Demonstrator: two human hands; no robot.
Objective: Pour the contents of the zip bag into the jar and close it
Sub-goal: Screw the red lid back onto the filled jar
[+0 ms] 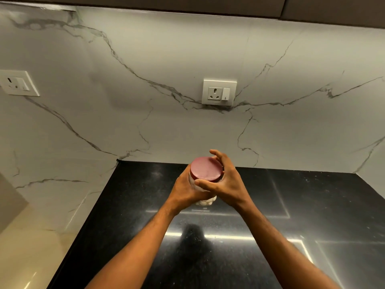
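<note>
The clear plastic jar of pale pieces point(205, 202) was gripped by the left hand point(187, 189) above the black table's point(291, 205) far edge, seemingly steadied while the right hand point(224, 180) clasped its round maroon lid point(206, 168) for tightening.

1 jar point(205, 200), 1 red lid point(206, 169), 2 hands, 2 wall sockets, 1 black counter point(312, 205).

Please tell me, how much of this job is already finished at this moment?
Pouring looks done: white pieces show low in the jar, and no zip bag is in view. In hand: the left hand holds the jar while the right hand grips the red lid. Left: whether it is fully tightened cannot be told.
</note>
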